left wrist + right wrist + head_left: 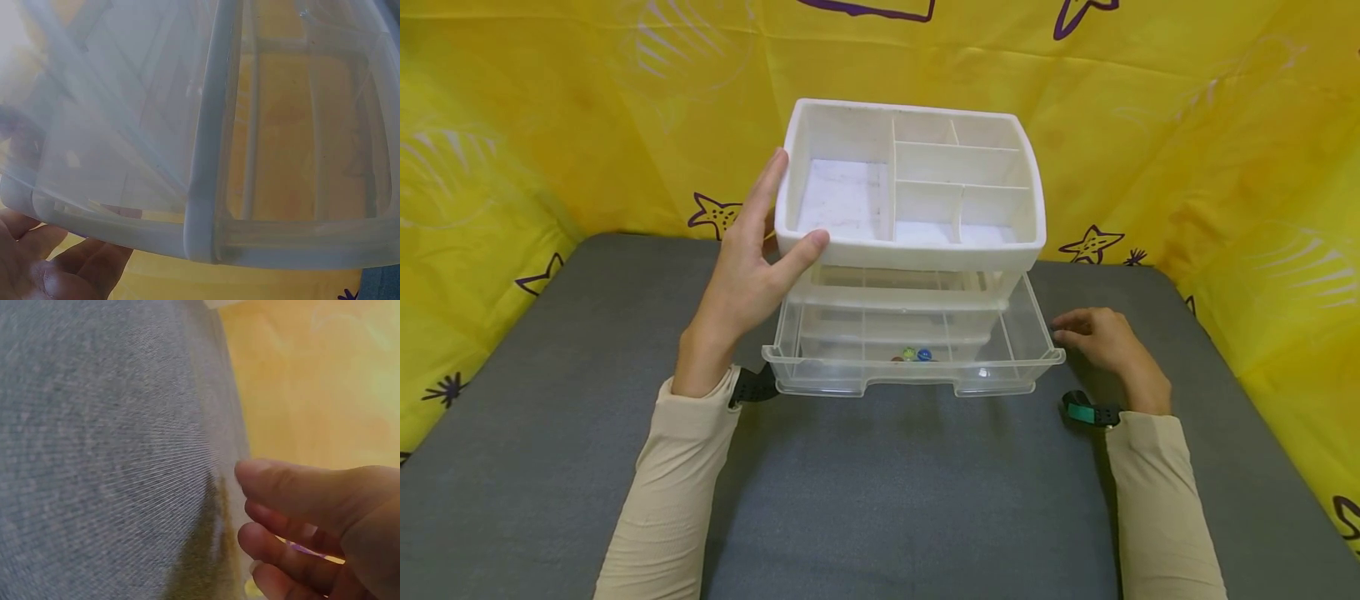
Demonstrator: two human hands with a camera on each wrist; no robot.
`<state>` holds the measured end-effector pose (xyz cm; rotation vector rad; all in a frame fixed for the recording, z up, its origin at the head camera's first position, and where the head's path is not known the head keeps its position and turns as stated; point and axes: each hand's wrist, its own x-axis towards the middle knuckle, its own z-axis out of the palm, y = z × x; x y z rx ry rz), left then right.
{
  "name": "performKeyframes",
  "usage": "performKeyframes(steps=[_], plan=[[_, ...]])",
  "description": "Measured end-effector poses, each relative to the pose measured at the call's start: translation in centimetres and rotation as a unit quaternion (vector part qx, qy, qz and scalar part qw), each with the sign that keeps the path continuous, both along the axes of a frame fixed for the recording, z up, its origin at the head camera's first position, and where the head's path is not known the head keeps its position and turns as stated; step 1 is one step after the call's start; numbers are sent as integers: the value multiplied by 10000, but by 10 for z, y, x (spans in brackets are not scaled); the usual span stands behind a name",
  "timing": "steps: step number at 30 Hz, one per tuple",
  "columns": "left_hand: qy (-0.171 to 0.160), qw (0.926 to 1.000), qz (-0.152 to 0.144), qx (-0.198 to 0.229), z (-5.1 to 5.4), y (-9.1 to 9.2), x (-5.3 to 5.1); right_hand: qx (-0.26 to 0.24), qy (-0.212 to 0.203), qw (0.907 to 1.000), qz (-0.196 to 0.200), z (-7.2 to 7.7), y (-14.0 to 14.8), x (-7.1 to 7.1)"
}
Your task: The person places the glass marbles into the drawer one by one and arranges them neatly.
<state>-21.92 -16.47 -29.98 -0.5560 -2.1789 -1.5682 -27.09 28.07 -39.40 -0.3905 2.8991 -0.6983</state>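
A white plastic drawer organizer (910, 254) stands at the middle of the table, its divided top tray facing up. Its clear lower drawer (820, 375) is pulled out toward me. Several small round marble-like pieces (924, 355), blue, green and reddish, lie in that drawer. My left hand (748, 258) grips the organizer's left side, thumb over the front rim and fingers along the side. Right of the drawer, my right hand (1101, 340) hovers close to the table with loosely bent fingers (284, 481) and nothing in them.
A dark grey cloth covers the table (925, 500). Yellow fabric with purple drawings (587, 100) hangs behind and on both sides. Each wrist wears a dark strap, the right strap (1086, 412) with a green patch.
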Motion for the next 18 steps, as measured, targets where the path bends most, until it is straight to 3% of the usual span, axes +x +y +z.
performKeyframes(steps=[18], plan=[[23, 10000, 18, 0, 0, 0, 0, -221, 118, 9996, -136, 9, -5, 5]])
